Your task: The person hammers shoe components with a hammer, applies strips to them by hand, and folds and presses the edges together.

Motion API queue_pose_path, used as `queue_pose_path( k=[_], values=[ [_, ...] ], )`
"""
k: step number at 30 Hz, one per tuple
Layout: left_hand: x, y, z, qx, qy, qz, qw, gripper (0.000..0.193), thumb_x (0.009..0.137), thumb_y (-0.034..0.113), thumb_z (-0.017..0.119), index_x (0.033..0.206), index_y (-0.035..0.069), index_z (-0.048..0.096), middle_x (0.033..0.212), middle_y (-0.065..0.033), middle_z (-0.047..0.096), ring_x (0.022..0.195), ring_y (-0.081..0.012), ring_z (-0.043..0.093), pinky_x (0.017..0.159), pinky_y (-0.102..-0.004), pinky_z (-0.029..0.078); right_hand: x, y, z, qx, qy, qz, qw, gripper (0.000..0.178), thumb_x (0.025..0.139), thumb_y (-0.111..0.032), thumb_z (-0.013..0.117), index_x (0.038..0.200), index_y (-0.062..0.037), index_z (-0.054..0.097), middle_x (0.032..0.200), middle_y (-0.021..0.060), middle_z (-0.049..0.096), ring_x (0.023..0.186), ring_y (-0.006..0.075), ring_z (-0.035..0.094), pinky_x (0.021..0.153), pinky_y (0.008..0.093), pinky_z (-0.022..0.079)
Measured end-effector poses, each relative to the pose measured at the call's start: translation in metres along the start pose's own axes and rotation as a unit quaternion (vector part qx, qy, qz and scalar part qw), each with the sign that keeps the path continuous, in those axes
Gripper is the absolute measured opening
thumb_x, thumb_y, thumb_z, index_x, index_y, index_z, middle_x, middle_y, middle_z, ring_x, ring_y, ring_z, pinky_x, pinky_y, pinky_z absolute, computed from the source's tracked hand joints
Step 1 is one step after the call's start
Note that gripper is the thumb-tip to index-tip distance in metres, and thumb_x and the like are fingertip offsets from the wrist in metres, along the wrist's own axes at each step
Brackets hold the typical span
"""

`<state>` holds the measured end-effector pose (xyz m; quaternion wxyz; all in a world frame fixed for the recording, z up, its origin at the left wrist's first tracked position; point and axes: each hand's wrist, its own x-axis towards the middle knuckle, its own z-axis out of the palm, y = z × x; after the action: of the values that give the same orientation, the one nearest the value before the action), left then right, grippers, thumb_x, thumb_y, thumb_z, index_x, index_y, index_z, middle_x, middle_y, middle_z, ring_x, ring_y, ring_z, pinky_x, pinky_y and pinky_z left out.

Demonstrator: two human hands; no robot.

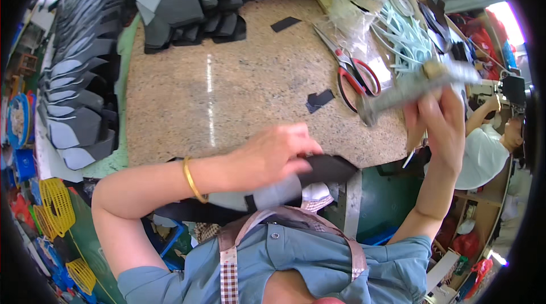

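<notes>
My right hand is raised at the right edge of the table, closed around a hammer. Its grey metal head is smeared by motion and lies slantwise above the scissors. My left hand, with a gold bangle on the wrist, is over the table's near edge. Its fingers are bent and a little blurred, with a gap between thumb and fingers, and nothing shows in them. Just beneath it lies a black and grey flat piece across my lap and the table's edge, partly hidden by the hand and forearm.
Red-handled scissors and small black scraps lie on the speckled tabletop. Stacked grey and black cut pieces line the left side and the back. Pale green strips and a clear plastic bag are at the back right. Another person sits at right.
</notes>
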<state>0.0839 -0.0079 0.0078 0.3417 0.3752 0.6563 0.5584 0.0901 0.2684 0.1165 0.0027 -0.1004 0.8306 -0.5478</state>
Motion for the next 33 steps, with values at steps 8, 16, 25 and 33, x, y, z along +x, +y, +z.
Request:
queue_pose_path(
  k=[8, 16, 25, 33],
  values=[
    [0.019, -0.012, 0.003, 0.273, 0.121, 0.009, 0.954, 0.036, 0.079, 0.011, 0.071, 0.112, 0.000, 0.060, 0.093, -0.0129, 0.058, 0.087, -0.0310, 0.060, 0.079, -0.0413, 0.049, -0.045, 0.023, 0.033, -0.230, -0.121, 0.018, 0.965, 0.028, 0.085, -0.009, 0.074, 0.110, -0.0022, 0.064, 0.093, 0.0095, 0.069, 0.076, 0.0238, 0.070, 0.066, 0.0329, 0.054],
    [0.015, -0.015, 0.011, 0.311, 0.129, 0.028, 0.941, 0.035, 0.076, 0.008, 0.073, 0.109, -0.001, 0.063, 0.092, -0.0107, 0.058, 0.086, -0.0267, 0.060, 0.070, -0.0380, 0.052, -0.024, 0.040, 0.034, -0.278, -0.208, -0.036, 0.937, 0.035, 0.084, -0.010, 0.073, 0.115, -0.0047, 0.057, 0.083, 0.0108, 0.064, 0.068, 0.0314, 0.067, 0.056, 0.0362, 0.051],
    [0.011, -0.009, 0.021, 0.437, 0.112, 0.055, 0.891, 0.038, 0.073, 0.004, 0.072, 0.110, -0.004, 0.064, 0.093, -0.0096, 0.057, 0.086, -0.0248, 0.058, 0.070, -0.0343, 0.052, -0.011, 0.041, 0.035, -0.285, -0.305, -0.018, 0.909, 0.049, 0.076, -0.004, 0.071, 0.121, -0.0051, 0.052, 0.090, 0.0129, 0.062, 0.071, 0.0336, 0.064, 0.057, 0.0410, 0.051],
    [0.006, -0.001, 0.031, 0.413, 0.163, 0.020, 0.896, 0.025, 0.079, 0.005, 0.065, 0.102, -0.006, 0.063, 0.091, -0.0104, 0.055, 0.086, -0.0268, 0.057, 0.070, -0.0347, 0.050, -0.006, 0.028, 0.046, -0.297, -0.265, -0.018, 0.917, 0.024, 0.086, -0.008, 0.070, 0.108, -0.0029, 0.061, 0.086, 0.0101, 0.067, 0.069, 0.0292, 0.066, 0.057, 0.0384, 0.046]
  ],
)
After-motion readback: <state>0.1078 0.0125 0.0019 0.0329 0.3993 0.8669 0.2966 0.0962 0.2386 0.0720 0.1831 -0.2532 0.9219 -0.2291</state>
